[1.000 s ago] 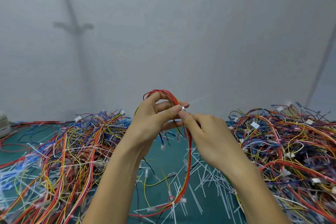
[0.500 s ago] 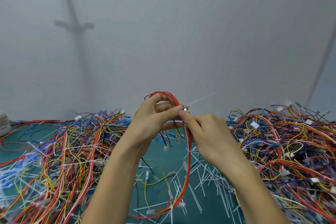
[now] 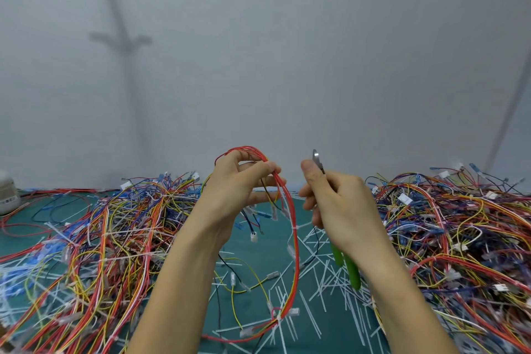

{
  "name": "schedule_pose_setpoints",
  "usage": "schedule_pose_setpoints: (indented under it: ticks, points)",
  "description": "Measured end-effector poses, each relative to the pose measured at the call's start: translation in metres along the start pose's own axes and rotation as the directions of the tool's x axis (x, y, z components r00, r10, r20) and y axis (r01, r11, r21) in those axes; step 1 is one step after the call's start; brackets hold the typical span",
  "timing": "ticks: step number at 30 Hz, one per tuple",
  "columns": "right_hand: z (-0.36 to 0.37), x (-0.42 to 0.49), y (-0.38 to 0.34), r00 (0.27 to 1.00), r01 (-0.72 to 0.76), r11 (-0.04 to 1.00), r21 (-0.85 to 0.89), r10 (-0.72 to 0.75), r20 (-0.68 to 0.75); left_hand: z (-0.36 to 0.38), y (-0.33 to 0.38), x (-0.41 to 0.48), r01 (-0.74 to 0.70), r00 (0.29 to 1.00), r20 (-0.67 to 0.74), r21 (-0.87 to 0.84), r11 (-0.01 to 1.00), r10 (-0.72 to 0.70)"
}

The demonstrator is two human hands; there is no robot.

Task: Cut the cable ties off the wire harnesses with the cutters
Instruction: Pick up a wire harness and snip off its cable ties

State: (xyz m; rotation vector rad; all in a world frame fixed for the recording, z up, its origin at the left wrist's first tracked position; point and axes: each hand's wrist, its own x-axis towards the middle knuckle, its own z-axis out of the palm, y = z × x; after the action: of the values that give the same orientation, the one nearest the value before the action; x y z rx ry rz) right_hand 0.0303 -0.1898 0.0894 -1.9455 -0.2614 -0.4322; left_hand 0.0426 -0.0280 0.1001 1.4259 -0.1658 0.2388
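Note:
My left hand holds up a loop of a red, orange and yellow wire harness, pinched between thumb and fingers; the harness hangs down to the green mat. White cable ties still wrap the hanging bundle lower down. My right hand grips the cutters, whose metal tip sticks up above the thumb and whose green handles show below the palm. The cutter tip is a short way to the right of the harness, not touching it.
A big heap of tangled harnesses lies at the left and another heap at the right. Several cut white tie pieces litter the green mat between them. A grey wall stands behind. A pale device sits at far left.
My right hand has pulled away to the right from the harness, and the cutter tip now points up. The long white tie tail at the pinch point is gone from view.

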Motion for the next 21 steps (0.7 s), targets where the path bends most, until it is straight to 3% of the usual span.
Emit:
schedule_pose_setpoints:
  ticks: [8, 11, 15, 21]
  points:
    - [-0.011, 0.002, 0.008, 0.959, -0.035, 0.984, -0.177, 0.083, 0.27, -0.005, 0.002, 0.001, -0.014, 0.995, -0.103, -0.174, 0.985, -0.004]
    - [-0.004, 0.001, 0.005, 0.975, -0.001, 0.988, -0.152, 0.035, 0.221, -0.007, 0.002, 0.002, -0.015, 0.998, -0.065, -0.128, 0.992, 0.006]
    - [0.001, 0.002, 0.002, 0.995, 0.017, 0.999, -0.042, -0.013, 0.095, -0.011, 0.0, 0.003, 0.032, 0.997, 0.064, 0.059, 0.998, -0.035]
    - [-0.002, 0.004, 0.005, 0.998, 0.005, 0.997, 0.072, -0.001, -0.059, -0.012, -0.006, 0.003, 0.043, 0.986, 0.161, 0.058, 0.997, -0.052]
